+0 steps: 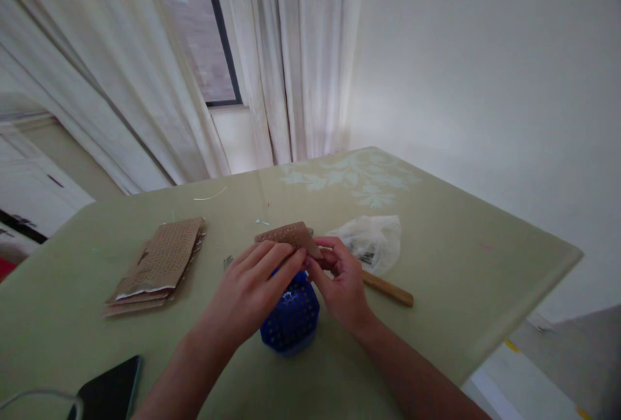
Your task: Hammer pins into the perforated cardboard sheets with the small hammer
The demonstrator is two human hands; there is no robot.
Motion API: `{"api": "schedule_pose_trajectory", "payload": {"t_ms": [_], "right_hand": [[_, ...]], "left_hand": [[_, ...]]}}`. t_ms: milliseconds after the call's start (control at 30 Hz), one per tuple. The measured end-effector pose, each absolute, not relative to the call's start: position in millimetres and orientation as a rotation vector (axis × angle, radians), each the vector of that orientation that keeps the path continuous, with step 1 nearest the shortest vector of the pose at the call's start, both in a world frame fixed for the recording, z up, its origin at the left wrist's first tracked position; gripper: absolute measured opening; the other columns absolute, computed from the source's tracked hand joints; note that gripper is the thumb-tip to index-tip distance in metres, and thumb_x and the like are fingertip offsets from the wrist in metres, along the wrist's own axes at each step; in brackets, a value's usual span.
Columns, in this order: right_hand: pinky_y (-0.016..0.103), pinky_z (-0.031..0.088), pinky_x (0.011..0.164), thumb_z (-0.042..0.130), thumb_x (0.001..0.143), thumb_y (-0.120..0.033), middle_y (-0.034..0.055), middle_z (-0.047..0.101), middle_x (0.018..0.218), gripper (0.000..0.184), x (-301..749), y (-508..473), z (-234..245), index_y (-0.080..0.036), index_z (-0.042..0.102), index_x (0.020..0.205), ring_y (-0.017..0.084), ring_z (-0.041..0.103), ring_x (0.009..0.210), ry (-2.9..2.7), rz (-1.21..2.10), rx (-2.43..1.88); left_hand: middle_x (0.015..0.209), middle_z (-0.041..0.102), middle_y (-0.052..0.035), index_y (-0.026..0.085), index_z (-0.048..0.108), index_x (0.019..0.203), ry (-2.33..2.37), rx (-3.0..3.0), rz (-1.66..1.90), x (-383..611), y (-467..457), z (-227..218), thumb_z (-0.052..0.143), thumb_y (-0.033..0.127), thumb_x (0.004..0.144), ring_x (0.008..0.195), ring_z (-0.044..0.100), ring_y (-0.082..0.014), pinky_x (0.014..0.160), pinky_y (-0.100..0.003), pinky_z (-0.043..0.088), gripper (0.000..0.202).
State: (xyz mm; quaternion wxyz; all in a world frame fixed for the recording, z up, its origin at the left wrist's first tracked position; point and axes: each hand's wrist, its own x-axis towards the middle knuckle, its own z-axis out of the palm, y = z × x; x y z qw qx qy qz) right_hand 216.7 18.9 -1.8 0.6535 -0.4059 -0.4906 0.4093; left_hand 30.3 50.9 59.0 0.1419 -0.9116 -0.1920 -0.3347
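Observation:
Both hands meet over the middle of a pale green table (436,258). My left hand (250,290) pinches the near edge of a brown perforated board (290,235) with fingers pressed together. My right hand (339,284) curls round the board's right end and is closed on it. Just beneath the hands stands a blue perforated container (291,320), partly hidden by my left hand. A wooden stick (388,289) lies on the table beside my right hand; whether the hand touches it is hidden.
A stack of brown perforated boards (158,265) lies to the left. A clear plastic bag (373,239) sits behind my right hand. A dark phone (109,391) with a cable is at the near left edge. White curtains and a window stand behind the table.

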Motion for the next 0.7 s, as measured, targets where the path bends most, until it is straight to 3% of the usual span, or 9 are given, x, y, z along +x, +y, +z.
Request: {"api": "schedule_pose_trajectory", "payload": {"t_ms": [267, 600, 700], "right_hand": [[0.030, 0.061, 0.066, 0.087, 0.090, -0.038, 0.0029, 0.082, 0.086, 0.030, 217.2, 16.4, -2.4, -0.026, 0.070, 0.111, 0.022, 0.079, 0.077, -1.188, 0.871, -0.965], [0.033, 0.063, 0.072, 0.093, 0.080, -0.038, 0.0031, 0.082, 0.083, 0.039, 210.4, 14.1, -0.8, -0.025, 0.065, 0.105, 0.024, 0.080, 0.075, -1.022, 0.932, -0.991], [0.033, 0.063, 0.067, 0.089, 0.082, -0.037, 0.0032, 0.082, 0.080, 0.037, 215.0, 24.3, -0.5, -0.024, 0.062, 0.103, 0.024, 0.080, 0.070, -0.926, 0.946, -1.050]], "left_hand": [[0.094, 0.078, -0.0116, 0.010, 0.070, 0.112, -0.477, -2.390, -0.897, 38.7, 36.2, 66.7, 0.047, 0.010, 0.110, 0.084, 0.073, -0.0234, 0.079, -0.037, 0.065, 0.023], [0.098, 0.076, -0.0123, 0.010, 0.070, 0.118, -0.454, -2.427, -0.942, 40.4, 29.3, 66.1, 0.050, 0.012, 0.108, 0.090, 0.072, -0.0247, 0.082, -0.037, 0.063, 0.022], [0.106, 0.076, -0.0136, 0.010, 0.070, 0.122, -0.490, -2.505, -1.021, 35.6, 19.6, 73.1, 0.050, 0.013, 0.109, 0.095, 0.072, -0.0255, 0.088, -0.038, 0.062, 0.024]]}}
